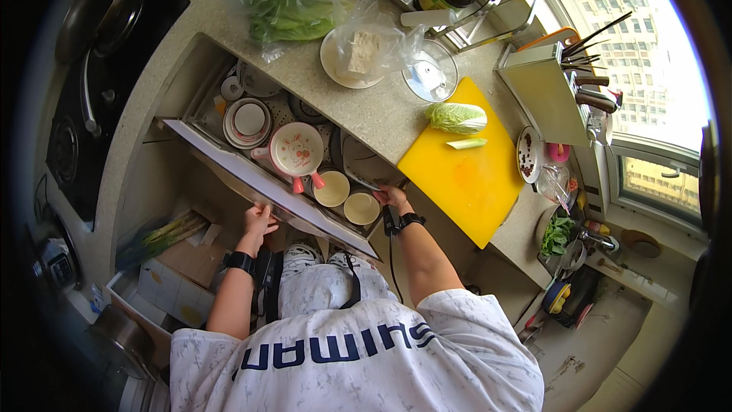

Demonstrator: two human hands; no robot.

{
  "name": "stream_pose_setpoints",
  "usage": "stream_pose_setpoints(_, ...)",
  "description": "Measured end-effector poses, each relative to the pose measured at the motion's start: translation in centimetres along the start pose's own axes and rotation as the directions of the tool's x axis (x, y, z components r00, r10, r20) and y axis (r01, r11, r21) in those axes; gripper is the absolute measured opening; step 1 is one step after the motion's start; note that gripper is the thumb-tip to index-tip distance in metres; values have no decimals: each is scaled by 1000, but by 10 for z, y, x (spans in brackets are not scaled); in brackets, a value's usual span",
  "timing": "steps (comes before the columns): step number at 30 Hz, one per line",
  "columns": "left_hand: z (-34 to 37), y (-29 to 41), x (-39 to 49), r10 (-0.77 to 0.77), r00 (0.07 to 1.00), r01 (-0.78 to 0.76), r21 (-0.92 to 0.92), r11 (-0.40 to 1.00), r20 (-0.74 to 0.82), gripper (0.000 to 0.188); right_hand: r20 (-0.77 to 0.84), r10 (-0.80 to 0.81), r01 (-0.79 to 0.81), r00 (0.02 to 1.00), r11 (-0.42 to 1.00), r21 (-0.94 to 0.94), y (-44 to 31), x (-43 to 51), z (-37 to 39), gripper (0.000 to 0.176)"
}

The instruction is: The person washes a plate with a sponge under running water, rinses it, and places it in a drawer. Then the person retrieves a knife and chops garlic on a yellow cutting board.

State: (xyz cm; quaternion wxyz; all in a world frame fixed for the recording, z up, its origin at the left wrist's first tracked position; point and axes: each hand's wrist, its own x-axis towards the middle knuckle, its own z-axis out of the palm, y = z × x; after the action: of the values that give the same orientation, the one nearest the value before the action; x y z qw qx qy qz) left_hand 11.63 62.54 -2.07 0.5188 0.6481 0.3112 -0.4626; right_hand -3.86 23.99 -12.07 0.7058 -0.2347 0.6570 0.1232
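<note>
A kitchen drawer (274, 174) is pulled out beneath the counter in front of me. My left hand (260, 222) is at the outer side of its front panel, fingers loosely curled against it; whether they grip is unclear. Inside, my right hand (393, 197) pinches the rim of a large plate (366, 163) at the drawer's right end, partly under the countertop. A white bowl with pink handles and a rabbit print (297, 150) lies in the middle. Beside it are two cream bowls (331, 187), and stacked small dishes (247, 122) stand to the left.
On the counter, a yellow cutting board (466, 171) holds a napa cabbage (456, 118). A glass lid (432, 71), a plate with bagged tofu (351, 60) and bagged greens (294, 17) lie farther back. A knife block (543, 88) stands right; a stove (86, 103) is left.
</note>
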Motion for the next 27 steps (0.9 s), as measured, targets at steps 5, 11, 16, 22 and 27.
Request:
stream_pose_setpoints(5,1,4,-4,-47,997,52,70,996,-63,18,-31,-113,114,993,993,39,3,26,11,19)
stream_pose_setpoints(11,0,9,-1,-80,993,87,73,994,-87,19,-135,-190,173,972,977,-127,2,58,1,30)
stream_pose_setpoints(16,2,9,-1,-67,992,77,86,993,-105,20,-146,-293,265,945,947,-180,6,66,-8,31)
stream_pose_setpoints(22,3,11,-1,-82,990,93,90,992,-112,22,-10,-335,313,942,891,-330,-5,16,0,22)
stream_pose_setpoints(27,4,11,-3,-56,992,68,106,992,-117,24,-19,-334,293,942,852,-433,-1,-25,10,30)
